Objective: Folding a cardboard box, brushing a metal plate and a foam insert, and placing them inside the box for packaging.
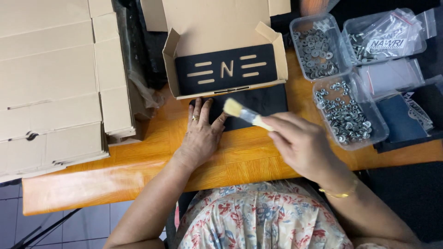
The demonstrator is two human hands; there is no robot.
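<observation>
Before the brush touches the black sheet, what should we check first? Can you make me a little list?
1. Left hand pressing flat on the black sheet: ok.
2. Brush gripped in the right hand: ok.
3. Bristles over the sheet, not over the box: ok.
4. Sheet lying flat on the table: cannot tell, the box hides part of it.
5. Trays of washers out of the brush's way: ok.
6. Bristles clean: cannot tell.

Soft, even overhead light fills the scene; glare gleams on the orange table (138, 159), the moving brush (242, 113) blurs slightly, dim corners.
</observation>
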